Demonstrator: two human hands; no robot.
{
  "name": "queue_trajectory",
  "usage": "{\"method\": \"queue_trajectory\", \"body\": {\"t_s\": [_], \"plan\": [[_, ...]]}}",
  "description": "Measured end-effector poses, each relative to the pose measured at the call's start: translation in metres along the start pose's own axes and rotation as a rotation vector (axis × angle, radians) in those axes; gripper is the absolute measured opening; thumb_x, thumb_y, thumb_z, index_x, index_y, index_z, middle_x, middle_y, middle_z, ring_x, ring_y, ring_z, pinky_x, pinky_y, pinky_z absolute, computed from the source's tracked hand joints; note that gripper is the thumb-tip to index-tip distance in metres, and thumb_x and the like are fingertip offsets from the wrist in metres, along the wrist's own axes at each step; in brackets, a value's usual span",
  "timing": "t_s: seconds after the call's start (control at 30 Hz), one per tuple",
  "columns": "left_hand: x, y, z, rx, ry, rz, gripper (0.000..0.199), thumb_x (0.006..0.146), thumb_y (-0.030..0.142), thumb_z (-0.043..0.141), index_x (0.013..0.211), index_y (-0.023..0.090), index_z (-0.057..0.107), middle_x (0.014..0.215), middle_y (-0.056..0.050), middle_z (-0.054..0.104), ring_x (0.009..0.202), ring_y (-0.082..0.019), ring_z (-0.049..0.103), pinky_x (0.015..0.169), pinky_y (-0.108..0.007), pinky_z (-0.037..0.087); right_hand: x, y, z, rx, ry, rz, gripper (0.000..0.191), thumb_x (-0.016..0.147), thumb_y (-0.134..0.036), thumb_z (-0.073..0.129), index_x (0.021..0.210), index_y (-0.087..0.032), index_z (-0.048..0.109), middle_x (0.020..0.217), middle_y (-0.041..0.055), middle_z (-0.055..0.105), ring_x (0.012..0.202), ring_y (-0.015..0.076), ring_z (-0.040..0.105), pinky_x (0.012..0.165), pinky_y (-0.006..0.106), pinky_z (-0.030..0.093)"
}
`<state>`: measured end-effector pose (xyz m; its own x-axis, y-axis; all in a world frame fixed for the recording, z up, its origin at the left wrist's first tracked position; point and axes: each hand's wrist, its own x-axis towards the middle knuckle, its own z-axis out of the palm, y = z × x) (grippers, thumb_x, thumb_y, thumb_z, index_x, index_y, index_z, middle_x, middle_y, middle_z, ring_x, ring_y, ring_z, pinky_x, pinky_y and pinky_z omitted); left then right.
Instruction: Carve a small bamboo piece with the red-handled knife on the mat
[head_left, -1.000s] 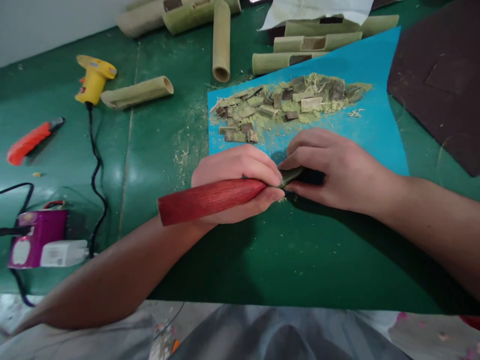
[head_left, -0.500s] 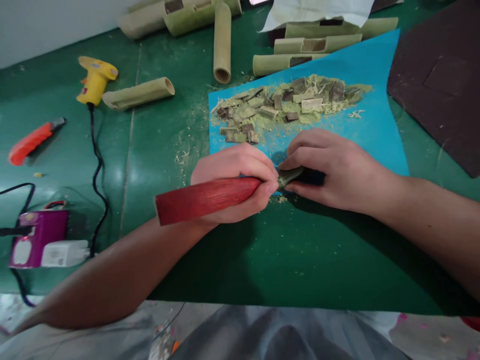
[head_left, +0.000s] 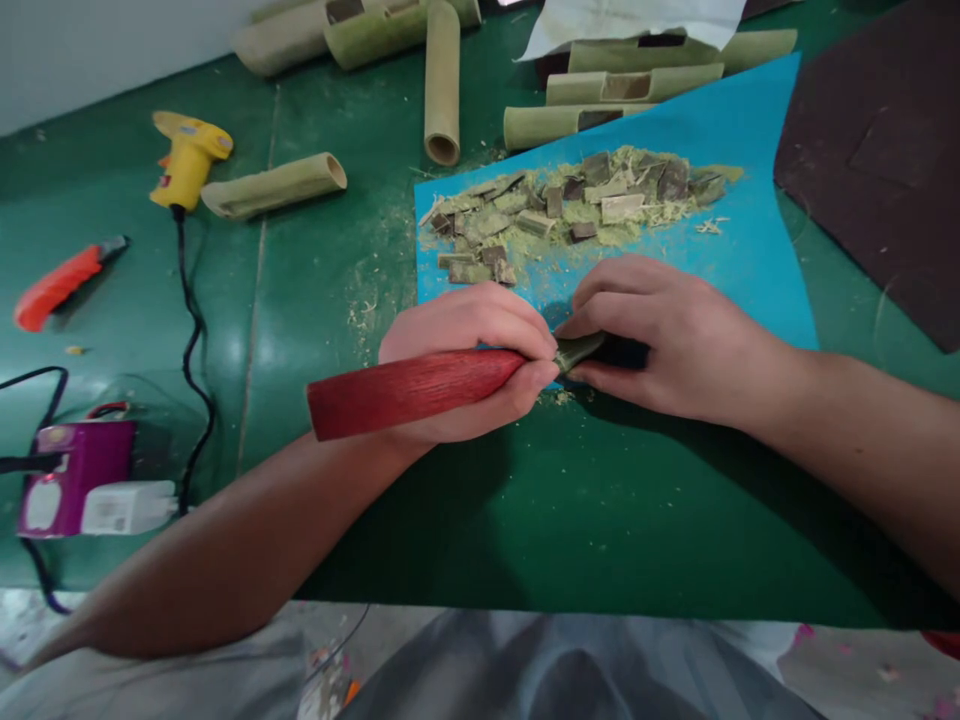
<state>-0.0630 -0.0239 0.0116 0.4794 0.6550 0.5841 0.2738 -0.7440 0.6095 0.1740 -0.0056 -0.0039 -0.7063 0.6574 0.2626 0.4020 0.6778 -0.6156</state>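
My left hand (head_left: 472,340) is wrapped round a red wooden handle (head_left: 405,393), whose wide end sticks out to the left. From the front of that fist its fingertips meet a small green bamboo piece (head_left: 576,350). My right hand (head_left: 660,325) pinches this piece between thumb and fingers, close beside the left fingertips. Whatever tip the red handle has is hidden. Just behind both hands, a blue sheet (head_left: 757,270) carries a heap of bamboo chips and shavings (head_left: 570,205). Some crumbs lie under the fingertips on the green table (head_left: 600,520).
Cut bamboo tubes (head_left: 442,90) lie along the back, some beneath white paper (head_left: 637,25). At left are a yellow glue gun (head_left: 187,160), an orange cutter (head_left: 60,288), a purple power block (head_left: 82,470) and a cable. A dark sheet (head_left: 877,160) lies at right.
The red handle's wide end has shifted very slightly up and left. Both hands keep their grips, and the view has moved a little.
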Motion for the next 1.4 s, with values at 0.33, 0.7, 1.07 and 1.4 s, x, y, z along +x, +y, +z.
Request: {"method": "queue_trajectory", "body": {"t_s": [0.33,0.7,1.07,1.4], "plan": [[0.0032,0.0044,0.0017,-0.014,-0.01,-0.003,0.011,0.087,0.016,0.076,0.081,0.024,0.071,0.081,0.0,0.08,0.071,-0.013,0.076,0.069,-0.025,0.063,-0.0009,0.0012,0.0011,-0.011,0.006,-0.011,0.011,0.098,-0.031,0.064,0.098,-0.023,0.071,0.102,0.0093,0.068,0.102,0.0268,0.065,0.084,0.039,0.049],[-0.0034,0.0052,0.0015,-0.014,0.07,-0.01,0.01,0.088,0.016,0.073,0.082,0.024,0.07,0.079,0.001,0.08,0.069,-0.013,0.075,0.065,-0.024,0.062,-0.0008,0.0012,0.0001,-0.007,-0.004,-0.018,0.011,0.098,-0.03,0.063,0.097,-0.023,0.071,0.103,0.0085,0.069,0.101,0.0254,0.065,0.086,0.039,0.049],[-0.0017,0.0066,0.0014,-0.003,-0.015,-0.018,0.008,0.091,0.021,0.074,0.086,0.025,0.071,0.085,0.001,0.082,0.075,-0.014,0.078,0.071,-0.024,0.064,-0.0008,0.0026,0.0008,0.006,-0.007,-0.018,0.011,0.098,-0.03,0.063,0.099,-0.023,0.071,0.103,0.0094,0.068,0.102,0.0266,0.065,0.085,0.04,0.049],[0.0009,0.0057,0.004,-0.013,0.012,-0.053,0.014,0.09,0.021,0.072,0.077,0.026,0.069,0.078,0.001,0.079,0.069,-0.014,0.075,0.066,-0.028,0.062,0.0004,-0.0006,-0.0005,-0.004,-0.004,0.002,0.012,0.098,-0.032,0.062,0.095,-0.025,0.071,0.103,0.0085,0.069,0.101,0.0259,0.064,0.086,0.04,0.05]]}}
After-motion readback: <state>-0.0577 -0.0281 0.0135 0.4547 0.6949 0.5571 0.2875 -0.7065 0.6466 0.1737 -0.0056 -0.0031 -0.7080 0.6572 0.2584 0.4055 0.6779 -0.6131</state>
